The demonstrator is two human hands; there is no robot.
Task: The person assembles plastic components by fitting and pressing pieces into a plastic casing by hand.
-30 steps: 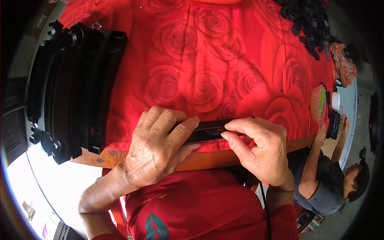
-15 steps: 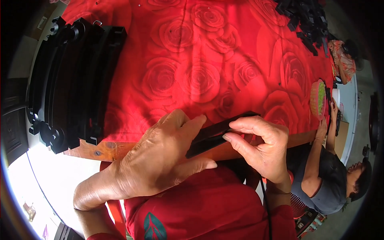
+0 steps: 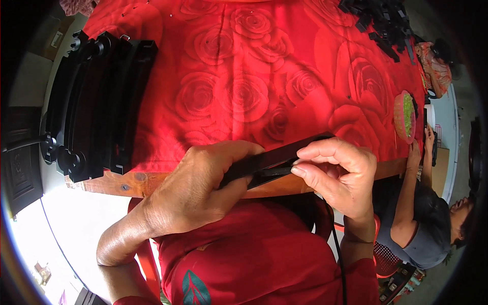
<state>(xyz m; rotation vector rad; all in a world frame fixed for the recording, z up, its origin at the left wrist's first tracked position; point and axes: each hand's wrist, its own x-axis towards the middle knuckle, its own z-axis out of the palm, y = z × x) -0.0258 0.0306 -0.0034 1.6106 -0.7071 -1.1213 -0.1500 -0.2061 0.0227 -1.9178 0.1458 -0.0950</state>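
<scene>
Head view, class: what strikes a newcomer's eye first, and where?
The red rose-print tablecloth fills the middle. Over its near edge, the left hand grips a long black piece, with the right hand at its other end. Black strips line up at left; smaller black parts heap at upper right.

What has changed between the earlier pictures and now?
The black piece has turned since the first picture, its right end swinging forward. The left hand, thumb spread in the second, has closed around it. The right hand stays near that end; the stacked black parts remain at left.
</scene>
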